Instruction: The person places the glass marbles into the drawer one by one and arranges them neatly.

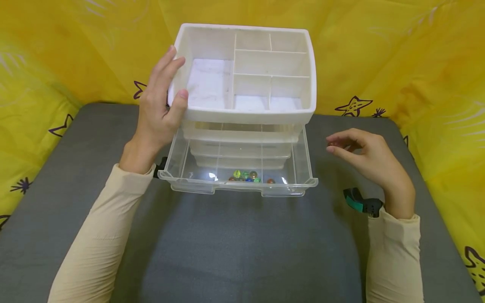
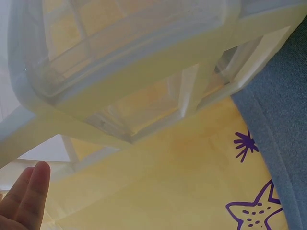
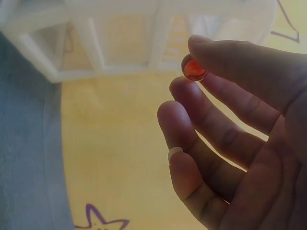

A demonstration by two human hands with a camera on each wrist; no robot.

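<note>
In the head view, my left hand point(image 1: 157, 99) rests against the left side of a white drawer organizer point(image 1: 246, 116), its thumb at the front rim and its fingers reaching along the side. Two straight fingers point(image 2: 29, 196) show beside the frame in the left wrist view. To the right of the organizer, my right hand point(image 1: 365, 155) pinches a small reddish-orange marble point(image 3: 194, 69) between thumb and fingertip. A clear drawer point(image 1: 242, 184) is pulled out at the front. Several coloured marbles, among them a brown one point(image 1: 270, 181) and a yellow-green one point(image 1: 237, 173), lie near its front wall.
The organizer's top tray has one large compartment point(image 1: 210, 82) on the left and several smaller ones on the right. Everything stands on a grey cloth-covered table point(image 1: 242, 244). Yellow patterned fabric point(image 1: 398, 54) rises behind and at both sides.
</note>
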